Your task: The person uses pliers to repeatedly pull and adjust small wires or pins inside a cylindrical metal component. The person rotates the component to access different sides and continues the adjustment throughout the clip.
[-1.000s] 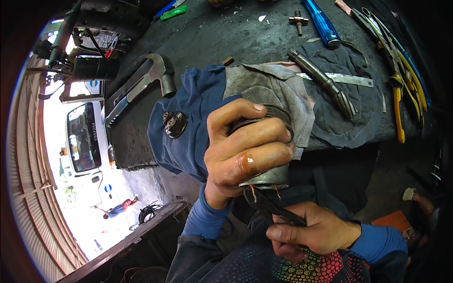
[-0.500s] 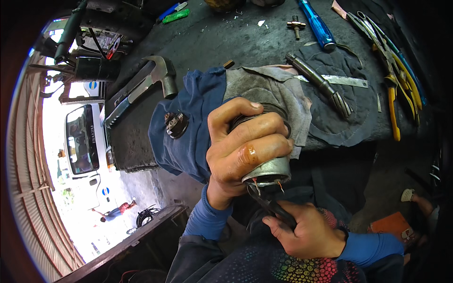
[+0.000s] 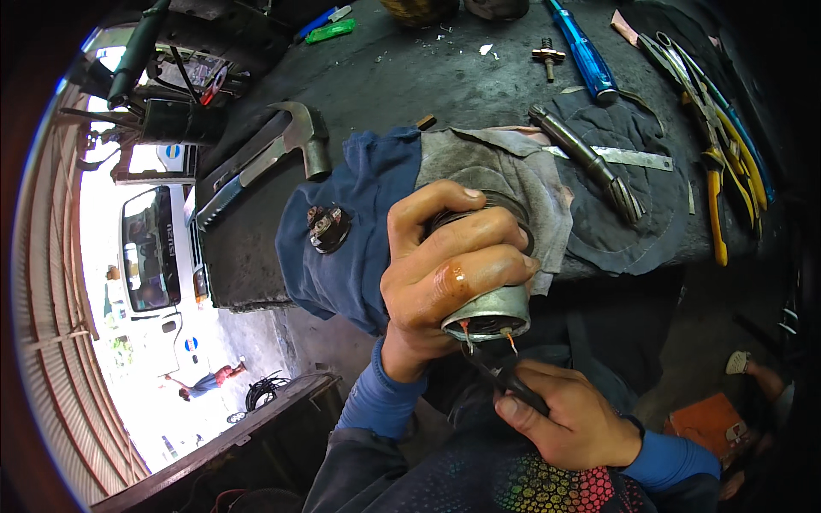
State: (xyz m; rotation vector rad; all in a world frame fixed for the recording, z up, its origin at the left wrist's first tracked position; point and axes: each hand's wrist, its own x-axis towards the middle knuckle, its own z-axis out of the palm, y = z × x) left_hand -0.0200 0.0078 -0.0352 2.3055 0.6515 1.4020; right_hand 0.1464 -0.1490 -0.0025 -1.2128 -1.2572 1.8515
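Observation:
My left hand (image 3: 453, 265) is wrapped round a silvery metal cylinder (image 3: 500, 309), like a small motor housing, held over a cloth at the bench edge. Its open end faces me. Two short wires stick out of it: a red-sleeved one (image 3: 466, 329) at left and a copper-coloured one (image 3: 510, 340) at right. My right hand (image 3: 569, 416), below, is closed on a dark slim tool (image 3: 513, 389) that looks like pliers. The tool's narrow tip points up near the red-sleeved wire; whether it touches is too small to tell.
On the bench lie a blue cloth (image 3: 329, 282) with a small dark part (image 3: 327, 229), a claw hammer (image 3: 274, 154), a toothed metal shaft (image 3: 590, 162), a steel strip (image 3: 633, 158), a blue-handled screwdriver (image 3: 586, 51) and yellow-handled pliers (image 3: 717, 205). An orange-brown box (image 3: 708, 427) is at lower right.
The view has shifted slightly. My right hand and the tool have moved a little right and down relative to the cylinder. My left hand keeps its grip on the cylinder.

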